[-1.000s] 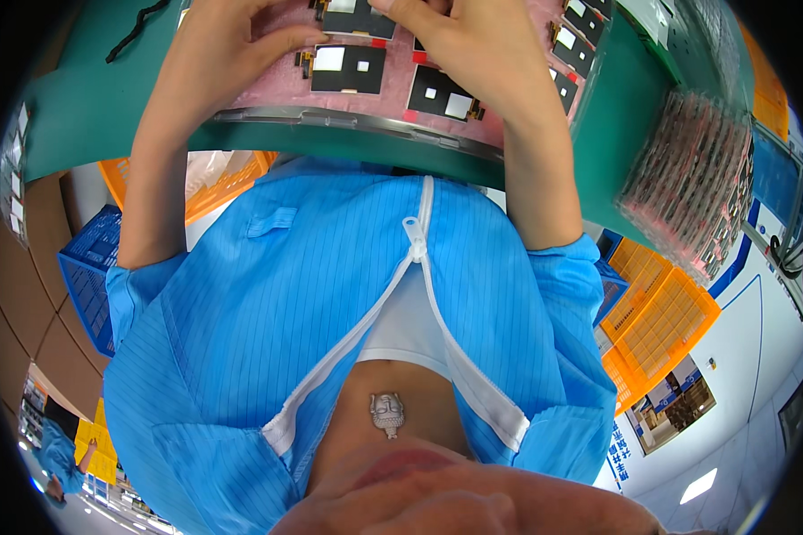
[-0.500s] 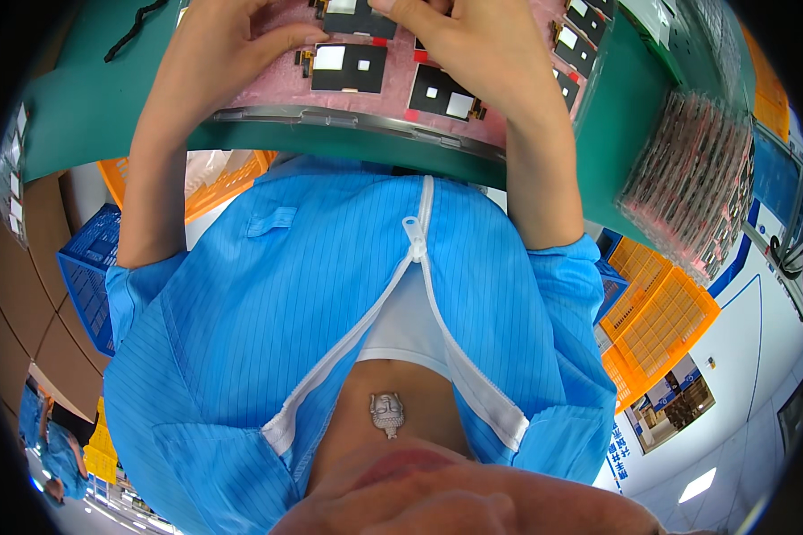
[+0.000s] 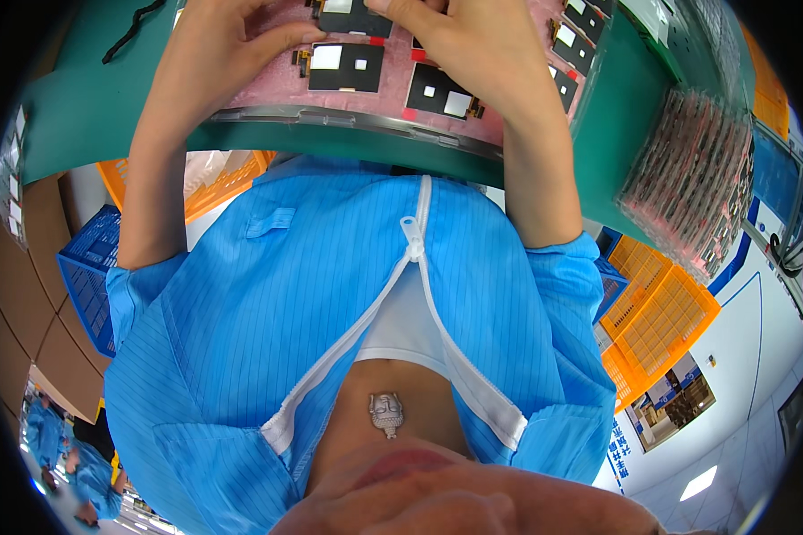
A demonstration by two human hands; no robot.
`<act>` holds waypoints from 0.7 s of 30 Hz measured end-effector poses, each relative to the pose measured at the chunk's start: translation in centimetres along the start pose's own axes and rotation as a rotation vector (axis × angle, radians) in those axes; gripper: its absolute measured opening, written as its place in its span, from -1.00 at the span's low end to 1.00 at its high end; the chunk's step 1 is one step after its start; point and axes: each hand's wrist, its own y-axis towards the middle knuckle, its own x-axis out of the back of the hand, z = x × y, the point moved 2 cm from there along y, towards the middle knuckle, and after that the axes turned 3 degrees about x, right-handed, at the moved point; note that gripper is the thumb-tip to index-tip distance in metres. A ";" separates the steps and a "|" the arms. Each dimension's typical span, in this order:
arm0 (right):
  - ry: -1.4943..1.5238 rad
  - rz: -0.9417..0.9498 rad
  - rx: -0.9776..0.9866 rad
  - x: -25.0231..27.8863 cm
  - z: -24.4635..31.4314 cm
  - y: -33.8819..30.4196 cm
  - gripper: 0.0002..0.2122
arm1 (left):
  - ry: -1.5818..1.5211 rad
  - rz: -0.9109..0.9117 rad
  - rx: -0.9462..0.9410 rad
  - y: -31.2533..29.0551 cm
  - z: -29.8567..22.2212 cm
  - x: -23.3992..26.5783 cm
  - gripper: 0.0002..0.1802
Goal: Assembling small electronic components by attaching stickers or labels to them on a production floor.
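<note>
At the top of the head view, a small black panel (image 3: 351, 20) with a white patch and a thin brown flex tab lies between my two hands. The thumb of my left hand (image 3: 227, 40) presses by its left edge. My right hand (image 3: 473, 49) pinches at its upper right with the thumb. Most fingers of both hands are hidden or cut off by the frame's top. Below lie two like panels, one at the left (image 3: 346, 68) and one at the right (image 3: 442, 92), on a clear tray (image 3: 268, 94) with pink lining.
A green mat (image 3: 89, 116) covers the table, with a black cord (image 3: 134, 31) at the left. On the right leans a tall stack of clear trays (image 3: 691, 183). Orange crates (image 3: 660, 312) and a blue crate (image 3: 91, 272) stand below table level. Other people (image 3: 71, 459) are at the lower left.
My hands and the panel between them have hardly moved. At the lower left, the people in blue have shifted, and more of them show.
</note>
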 end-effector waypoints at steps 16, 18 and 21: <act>0.214 0.019 -0.063 -0.1 -0.7 0.2 -0.89 | 0.049 -0.011 0.013 -0.6 0.2 0.1 -0.55; 0.166 0.009 -0.021 -0.2 -0.7 0.0 -0.90 | 0.045 -0.007 0.015 -0.6 0.3 0.1 -0.55; 0.115 0.014 0.007 -0.1 -0.2 0.0 -0.91 | 0.055 0.002 -0.015 -0.5 0.5 0.1 -0.53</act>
